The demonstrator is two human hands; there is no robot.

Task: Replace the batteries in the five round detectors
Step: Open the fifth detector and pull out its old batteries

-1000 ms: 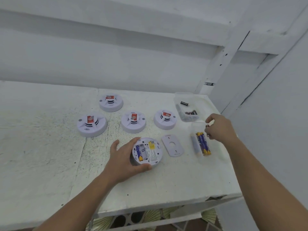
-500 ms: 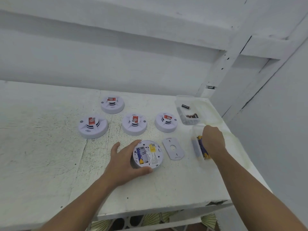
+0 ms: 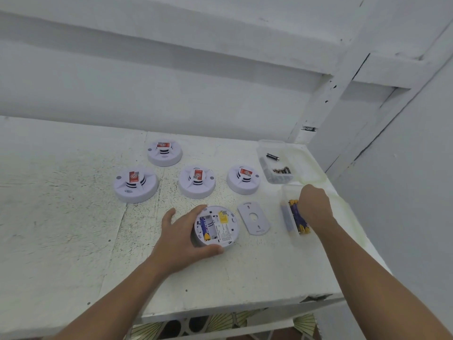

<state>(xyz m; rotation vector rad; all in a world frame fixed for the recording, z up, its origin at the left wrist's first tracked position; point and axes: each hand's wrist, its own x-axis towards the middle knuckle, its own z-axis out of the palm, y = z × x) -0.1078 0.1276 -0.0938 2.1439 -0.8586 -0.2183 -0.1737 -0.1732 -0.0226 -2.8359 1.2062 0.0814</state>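
My left hand [image 3: 180, 238] grips an upturned round detector [image 3: 217, 225] on the white table; its open bay shows one blue-and-yellow battery [image 3: 204, 228]. Its grey cover plate [image 3: 253, 217] lies just to the right. My right hand [image 3: 313, 204] reaches down into a clear box of blue-and-yellow batteries [image 3: 295, 215]; its fingers are hidden, so what they hold is unclear. Several other detectors stand face up behind: one at the left [image 3: 135, 184], one at the back [image 3: 164, 152], one in the middle [image 3: 196, 181], one at the right [image 3: 243, 179].
A clear tray [image 3: 270, 144] with several dark batteries [image 3: 281, 171] sits at the back right near the wall post. The table's front edge [image 3: 245, 306] and right edge are close to my arms. White walls enclose the back and right.
My right hand moved from above the tray of dark batteries down into the box of blue-and-yellow batteries. My left hand kept its hold on the detector.
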